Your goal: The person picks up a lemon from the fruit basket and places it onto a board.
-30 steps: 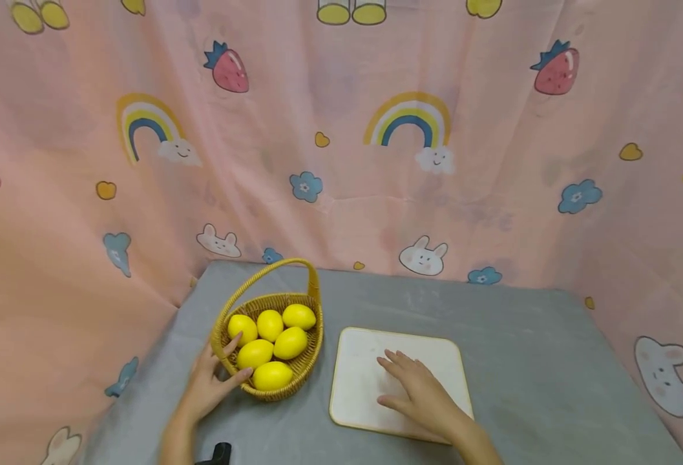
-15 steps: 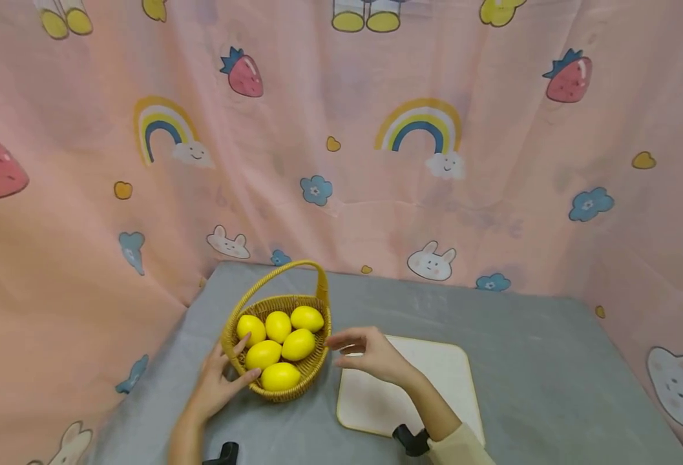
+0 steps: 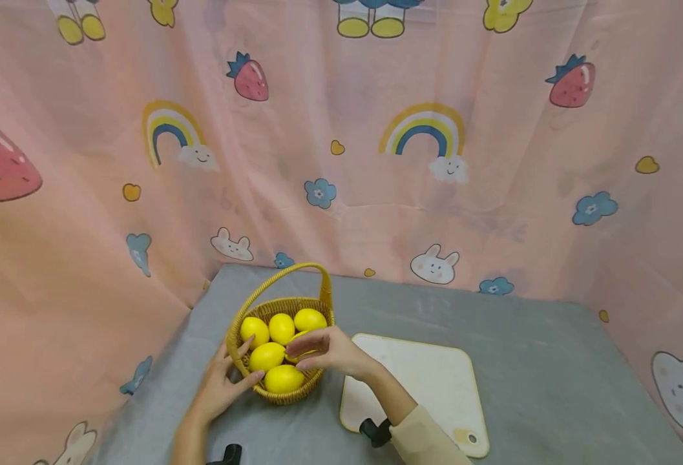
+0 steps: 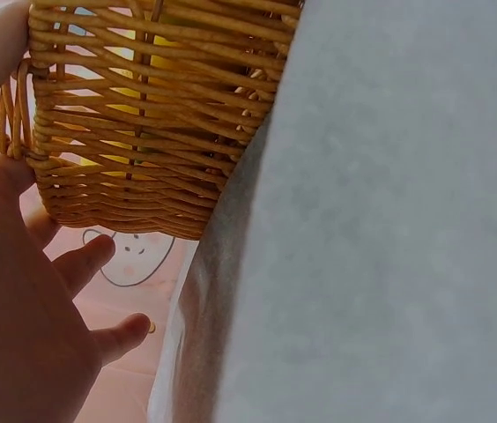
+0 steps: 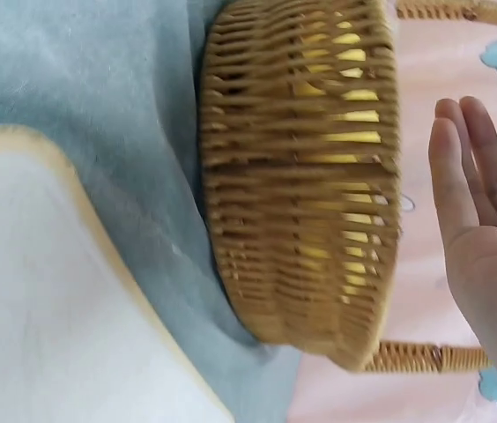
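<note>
A yellow-brown wicker basket point(image 3: 283, 398) with an arched handle holds several yellow lemons point(image 3: 284, 380). My left hand point(image 3: 216, 387) grips the basket's left rim near the handle's foot, its thumb and a finger reaching over the edge. In the left wrist view the other fingers of that left hand point(image 4: 33, 300) spread loosely outside the weave. My right hand point(image 3: 335, 352) hovers over the basket's right side, fingers extended and thumb apart, partly hiding one lemon. From the right wrist view, this right hand point(image 5: 486, 247) appears above the rim with nothing in its grasp.
A white cutting board point(image 3: 422, 374) with a tan edge lies right of the basket, partly under my right forearm. Grey cloth point(image 3: 539, 387) covers the table. A pink patterned curtain point(image 3: 364, 226) hangs behind and along both sides.
My right hand has moved left from over the cutting board to above the lemons. The left hand keeps its hold on the basket. The head view has shifted slightly.
</note>
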The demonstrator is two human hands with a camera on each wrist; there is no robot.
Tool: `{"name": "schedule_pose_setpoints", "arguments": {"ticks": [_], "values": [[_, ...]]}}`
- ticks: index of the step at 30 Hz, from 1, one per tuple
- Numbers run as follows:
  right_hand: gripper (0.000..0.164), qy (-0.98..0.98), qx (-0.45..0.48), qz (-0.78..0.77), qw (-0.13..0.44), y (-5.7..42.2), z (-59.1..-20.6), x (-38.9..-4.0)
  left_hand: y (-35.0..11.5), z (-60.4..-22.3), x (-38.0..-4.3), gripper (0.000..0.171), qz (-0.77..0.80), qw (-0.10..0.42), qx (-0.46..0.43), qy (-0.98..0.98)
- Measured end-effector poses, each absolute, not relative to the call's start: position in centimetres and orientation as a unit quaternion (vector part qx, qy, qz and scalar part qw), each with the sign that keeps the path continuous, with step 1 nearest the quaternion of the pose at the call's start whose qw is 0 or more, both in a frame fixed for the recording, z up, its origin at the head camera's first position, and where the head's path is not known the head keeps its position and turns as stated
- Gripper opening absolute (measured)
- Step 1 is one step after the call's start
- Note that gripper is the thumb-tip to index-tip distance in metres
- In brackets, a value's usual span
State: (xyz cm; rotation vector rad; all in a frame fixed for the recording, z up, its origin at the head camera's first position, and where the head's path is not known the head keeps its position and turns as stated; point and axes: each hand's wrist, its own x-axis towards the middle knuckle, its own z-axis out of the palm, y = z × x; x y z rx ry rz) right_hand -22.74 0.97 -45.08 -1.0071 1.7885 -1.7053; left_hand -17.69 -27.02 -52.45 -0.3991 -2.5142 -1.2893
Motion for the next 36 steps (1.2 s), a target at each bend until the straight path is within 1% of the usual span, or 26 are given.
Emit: {"name": "schedule_pose_setpoints", "arguments": {"ticks": [5,10,21,28,32,36], "values": [[0.034,0.681,-0.372,-0.576,0.259,-1.3,-45.4,-22.8,-27.1,-52.5,-17.8,0.068,-0.452,0.147,-0.145,-0.867],[0.036,0.698,-0.371,-0.548,0.273,-2.5,-45.8,-23.0,-26.9,-52.6,-17.8,0.068,-0.455,0.144,-0.146,-0.866],[0.037,0.729,-0.391,-0.477,0.296,-3.5,-45.8,-24.0,-27.0,-52.3,-17.6,0.067,-0.462,0.129,-0.129,-0.868],[0.038,0.745,-0.437,-0.407,0.297,-3.8,-45.9,-24.5,-27.0,-52.0,-17.4,0.067,-0.468,0.136,-0.139,-0.862],[0.038,0.750,-0.446,-0.380,0.306,-4.0,-45.8,-24.6,-27.0,-52.1,-17.5,0.068,-0.467,0.139,-0.144,-0.861],[0.038,0.756,-0.456,-0.359,0.303,-4.1,-45.8,-24.6,-27.1,-52.4,-17.7,0.068,-0.465,0.136,-0.143,-0.863]]}}
